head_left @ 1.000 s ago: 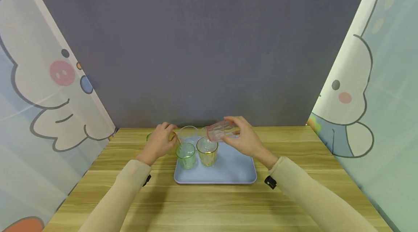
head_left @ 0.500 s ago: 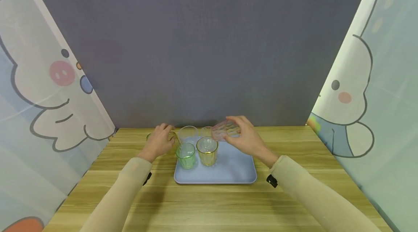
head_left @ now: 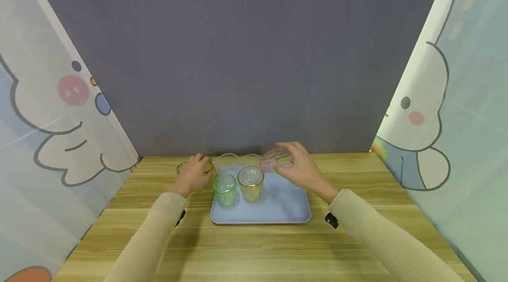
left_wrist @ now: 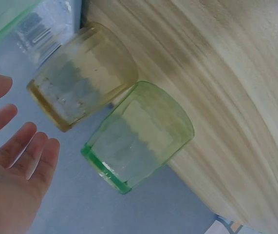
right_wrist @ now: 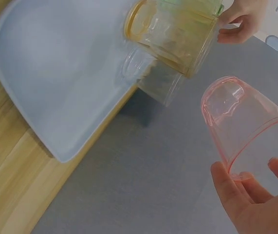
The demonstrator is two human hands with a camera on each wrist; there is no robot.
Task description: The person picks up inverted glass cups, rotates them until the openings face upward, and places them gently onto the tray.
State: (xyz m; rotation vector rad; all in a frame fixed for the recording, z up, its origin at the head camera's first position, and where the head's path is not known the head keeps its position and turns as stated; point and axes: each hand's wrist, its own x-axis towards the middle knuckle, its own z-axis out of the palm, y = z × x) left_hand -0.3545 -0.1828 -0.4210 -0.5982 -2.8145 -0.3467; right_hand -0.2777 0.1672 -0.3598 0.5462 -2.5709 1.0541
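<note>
Right hand pinches the tilted pink cup near its rim, probably for control; left hand has a loose, unclosed grip.

Wood-grain table: blue tray, amber glass, green glass.

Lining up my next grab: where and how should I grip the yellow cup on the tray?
I'd grip the yellow cup by its wall just below the rim, from the right: it stands upright, flares upward and has a green cup close on its left.
</note>
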